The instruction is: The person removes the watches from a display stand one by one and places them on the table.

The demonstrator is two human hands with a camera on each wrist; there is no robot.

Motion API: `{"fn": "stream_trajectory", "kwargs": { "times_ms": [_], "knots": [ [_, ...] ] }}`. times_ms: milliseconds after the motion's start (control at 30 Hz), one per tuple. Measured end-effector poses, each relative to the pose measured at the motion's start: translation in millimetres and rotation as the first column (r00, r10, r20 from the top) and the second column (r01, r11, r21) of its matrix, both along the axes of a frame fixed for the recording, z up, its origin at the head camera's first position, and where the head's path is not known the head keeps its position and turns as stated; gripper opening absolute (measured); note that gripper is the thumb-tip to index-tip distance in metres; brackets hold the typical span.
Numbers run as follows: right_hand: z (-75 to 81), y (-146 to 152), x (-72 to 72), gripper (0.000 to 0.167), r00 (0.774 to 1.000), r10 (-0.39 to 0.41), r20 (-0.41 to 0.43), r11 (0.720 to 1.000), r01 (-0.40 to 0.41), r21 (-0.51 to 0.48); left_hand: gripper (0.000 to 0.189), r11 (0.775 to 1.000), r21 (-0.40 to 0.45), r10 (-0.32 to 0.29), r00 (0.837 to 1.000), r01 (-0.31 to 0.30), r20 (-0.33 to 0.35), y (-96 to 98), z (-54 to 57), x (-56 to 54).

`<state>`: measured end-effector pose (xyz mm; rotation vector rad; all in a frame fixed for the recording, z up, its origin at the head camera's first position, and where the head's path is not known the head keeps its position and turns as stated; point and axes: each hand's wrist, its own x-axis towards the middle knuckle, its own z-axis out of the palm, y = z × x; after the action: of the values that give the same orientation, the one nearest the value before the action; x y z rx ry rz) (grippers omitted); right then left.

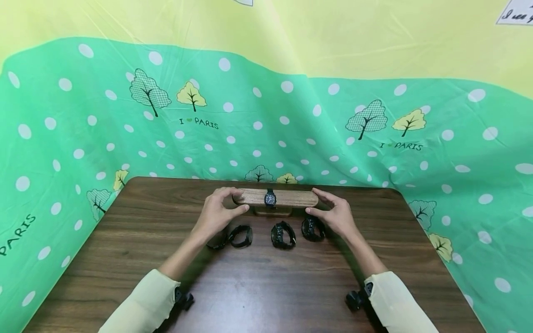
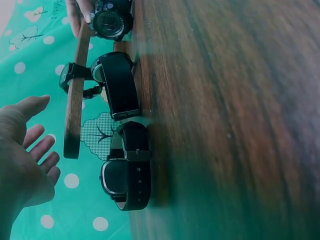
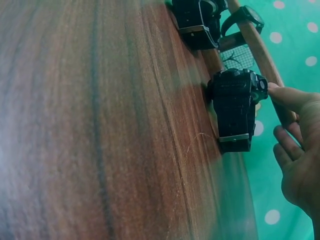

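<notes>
A wooden watch display stand sits near the table's far edge, with a dark square-faced wristwatch strapped around its bar. My right hand pinches the bar's right end, thumb on the near side. At the left end, my left hand is spread around the bar; the left wrist view shows its fingers loose and a gap to the wood. Two black wristwatches lie before the stand on the left, one a looped watch, the other watch partly hidden by my hand in the head view. On the right are a chunky watch and another watch.
The dark wood-grain table spreads out toward me. Behind it hangs a green and yellow curtain with white dots and printed trees. Small black devices, one a wrist camera, are strapped at both sleeve cuffs.
</notes>
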<state>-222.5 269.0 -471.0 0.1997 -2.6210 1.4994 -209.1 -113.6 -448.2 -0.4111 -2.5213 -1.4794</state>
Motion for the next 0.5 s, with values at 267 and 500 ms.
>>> {"fn": "stream_trajectory", "kwargs": {
  "times_ms": [267, 500],
  "knots": [
    [0.1, -1.1, -1.6, 0.071, 1.000, 0.001, 0.008, 1.000, -0.001, -0.007, 0.044, 1.000, -0.017, 0.012, 1.000, -0.013, -0.022, 5.2, -1.6, -4.4],
    [2.1, -1.8, -1.1, 0.072, 1.000, 0.002, 0.018, 1.000, -0.002, 0.007, 0.048, 1.000, -0.024, 0.001, 1.000, -0.002, -0.009, 12.1, -2.7, -3.6]
  ]
}}
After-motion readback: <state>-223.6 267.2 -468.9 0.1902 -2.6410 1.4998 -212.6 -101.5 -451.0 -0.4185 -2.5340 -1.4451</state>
